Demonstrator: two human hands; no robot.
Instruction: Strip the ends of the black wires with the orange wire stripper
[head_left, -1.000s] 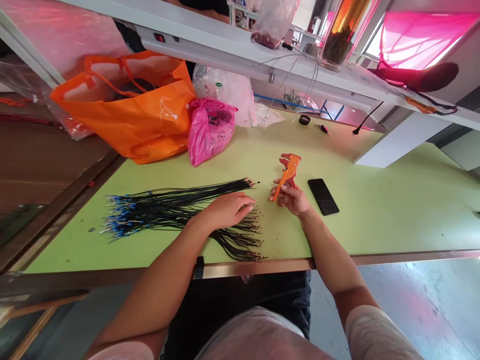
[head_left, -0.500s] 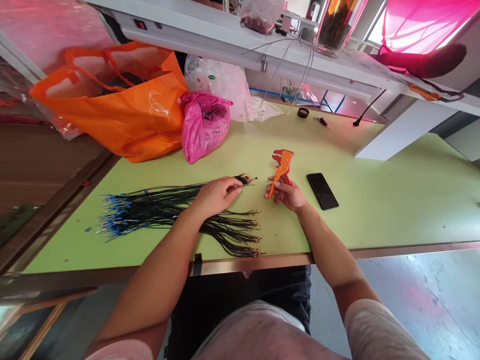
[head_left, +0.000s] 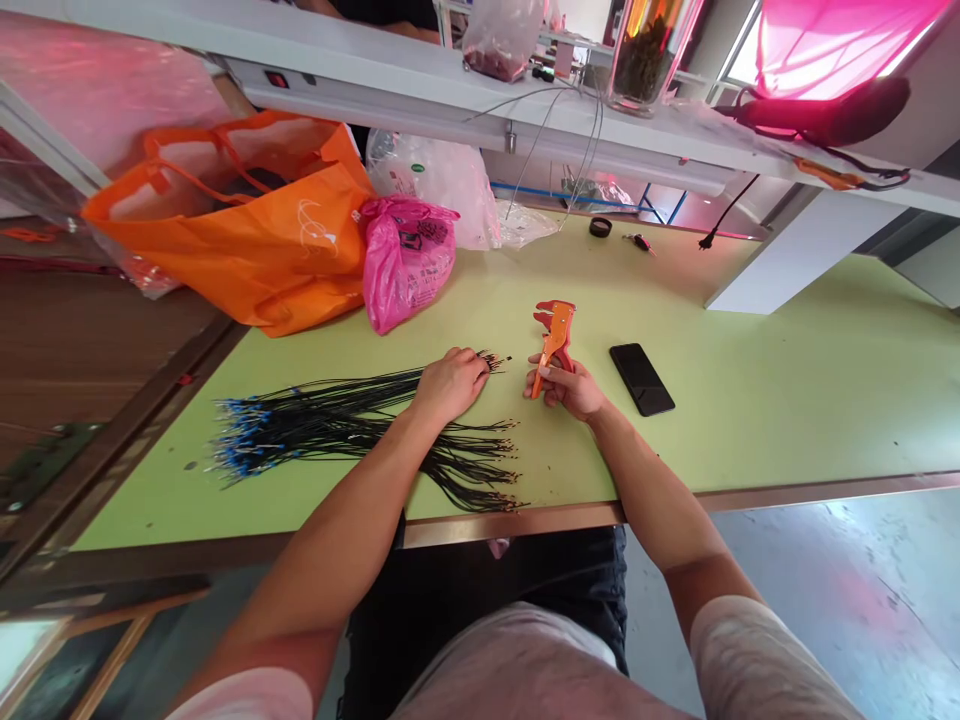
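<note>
My right hand (head_left: 568, 388) is closed round the handles of an orange and red wire stripper (head_left: 558, 322), held upright over the table with its jaws pointing left. Black wires (head_left: 315, 425) lie in a long bundle on the table, with blue and silvery pieces on their left ends and copper-coloured tips on the right. My left hand (head_left: 454, 382) rests on the upper strand group near its right ends, fingers curled down onto the wires. How many wires those fingers hold is hidden beneath the hand.
A black phone (head_left: 643, 379) lies right of my right hand. An orange bag (head_left: 255, 240), a pink plastic bag (head_left: 409, 262) and a white bag (head_left: 435, 180) stand at the back left. Behind are a black ring (head_left: 600, 227), keys (head_left: 640, 243) and a shelf (head_left: 420, 80).
My left hand has moved slightly right and its fingers have closed down onto the upper wires' ends. The right hand still holds the wire stripper; the view has shifted a little.
</note>
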